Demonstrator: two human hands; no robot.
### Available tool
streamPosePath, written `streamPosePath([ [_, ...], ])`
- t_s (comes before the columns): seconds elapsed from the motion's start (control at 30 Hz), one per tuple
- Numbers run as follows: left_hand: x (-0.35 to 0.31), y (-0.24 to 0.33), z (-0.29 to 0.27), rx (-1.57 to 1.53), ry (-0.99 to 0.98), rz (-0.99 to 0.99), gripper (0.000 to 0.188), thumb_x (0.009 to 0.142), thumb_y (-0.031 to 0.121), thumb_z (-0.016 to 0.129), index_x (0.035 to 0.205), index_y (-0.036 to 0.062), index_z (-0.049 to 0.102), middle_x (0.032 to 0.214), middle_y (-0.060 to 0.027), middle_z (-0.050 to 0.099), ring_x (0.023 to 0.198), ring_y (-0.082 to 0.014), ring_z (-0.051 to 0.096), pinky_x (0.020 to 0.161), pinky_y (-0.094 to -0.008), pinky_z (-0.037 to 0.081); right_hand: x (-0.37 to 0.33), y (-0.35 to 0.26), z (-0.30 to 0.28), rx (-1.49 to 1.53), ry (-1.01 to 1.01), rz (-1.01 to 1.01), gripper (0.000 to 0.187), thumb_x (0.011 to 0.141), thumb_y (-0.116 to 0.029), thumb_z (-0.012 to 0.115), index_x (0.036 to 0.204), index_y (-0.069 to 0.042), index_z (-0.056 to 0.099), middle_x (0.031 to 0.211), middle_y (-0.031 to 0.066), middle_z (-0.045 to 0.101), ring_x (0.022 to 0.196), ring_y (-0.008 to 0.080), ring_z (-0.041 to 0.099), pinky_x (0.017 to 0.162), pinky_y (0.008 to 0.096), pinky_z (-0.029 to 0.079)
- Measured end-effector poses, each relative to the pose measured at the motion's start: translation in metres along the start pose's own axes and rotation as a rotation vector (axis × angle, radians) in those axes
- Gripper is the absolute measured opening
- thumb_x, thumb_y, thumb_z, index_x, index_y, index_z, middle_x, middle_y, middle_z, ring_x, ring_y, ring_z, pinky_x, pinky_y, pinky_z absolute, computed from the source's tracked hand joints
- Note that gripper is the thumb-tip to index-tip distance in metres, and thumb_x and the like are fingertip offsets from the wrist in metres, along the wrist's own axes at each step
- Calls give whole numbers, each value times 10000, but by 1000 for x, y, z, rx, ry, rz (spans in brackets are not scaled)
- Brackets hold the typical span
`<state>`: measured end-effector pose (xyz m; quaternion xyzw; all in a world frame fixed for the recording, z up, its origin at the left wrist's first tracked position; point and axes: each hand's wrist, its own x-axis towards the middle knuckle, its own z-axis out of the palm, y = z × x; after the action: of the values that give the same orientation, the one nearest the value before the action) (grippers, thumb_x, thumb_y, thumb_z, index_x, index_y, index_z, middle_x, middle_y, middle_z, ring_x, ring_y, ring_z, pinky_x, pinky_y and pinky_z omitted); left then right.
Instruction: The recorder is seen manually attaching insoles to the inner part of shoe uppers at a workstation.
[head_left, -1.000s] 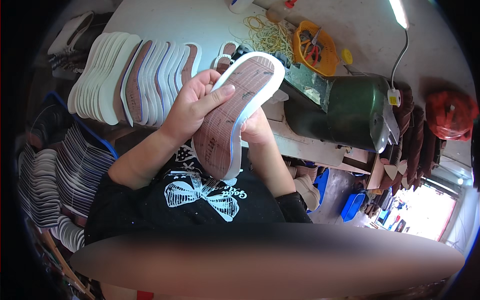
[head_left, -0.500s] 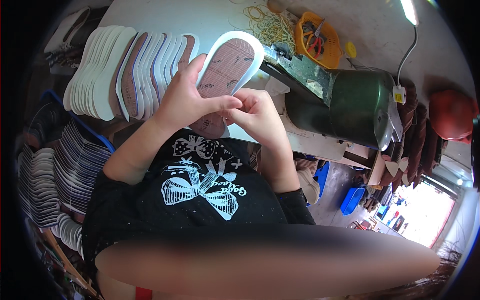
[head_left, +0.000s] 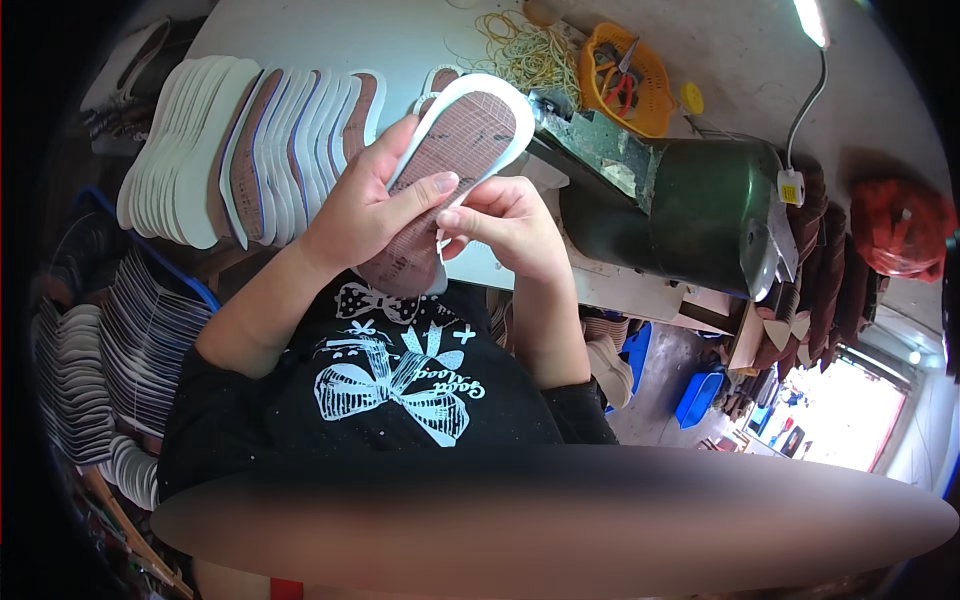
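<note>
- Left hand [head_left: 365,205] grip: fingers wrapped across the brown-faced insole [head_left: 450,175], clamping it mid-length, toe up.
- Right hand [head_left: 500,220] grip: fingertips pinched on the insole's white edge, just beside the left thumb.
- Insole held above the counter [head_left: 330,35], in front of the chest.
- Stacked insoles [head_left: 250,140] fan out left of the grip; green machine [head_left: 690,205] right.
- Judgement: work the edge in short pinches, left hand steadying.

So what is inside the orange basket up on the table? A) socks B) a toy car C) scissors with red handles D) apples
C: the orange basket at the far side of the table holds scissors with red handles, next to a heap of rubber bands.
</note>
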<state>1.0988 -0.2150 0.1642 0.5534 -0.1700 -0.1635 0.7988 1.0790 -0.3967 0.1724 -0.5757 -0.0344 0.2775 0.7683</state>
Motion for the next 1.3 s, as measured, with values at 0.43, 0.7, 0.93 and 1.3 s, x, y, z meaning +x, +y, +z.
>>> streamPosePath([
  [0.43,5,-6,6,-156,81,-88,429,779,126,713,1131,-15,512,1006,-74,618,909,-116,585,826,-270,473,3,24,-16,245,-280,150,212,780,-97,710,941,28,652,821,73,666,685,128,640,621,241,544],
  [0.7,16,-15,0,282,312,203,322,823,137,675,1065,-24,535,925,-63,625,823,-111,585,758,-255,472,-2,-2,17,-584,267,-72,162,817,-115,675,871,38,678,747,37,655,698,74,575,648,230,475],
  [0.93,48,1,-5,-235,276,-56,262,874,131,592,1095,-5,548,982,-38,613,844,-76,572,770,-227,460,-33,31,-11,-169,158,-54,217,872,-164,635,961,33,650,827,-12,631,757,49,542,685,210,445],
  [1.3,127,-45,-6,574,308,66,444,722,373,694,995,25,654,1024,-127,515,1008,-249,460,920,-345,362,-24,28,-6,205,487,-243,226,875,-208,621,912,13,652,827,19,647,730,61,560,689,218,434],
])
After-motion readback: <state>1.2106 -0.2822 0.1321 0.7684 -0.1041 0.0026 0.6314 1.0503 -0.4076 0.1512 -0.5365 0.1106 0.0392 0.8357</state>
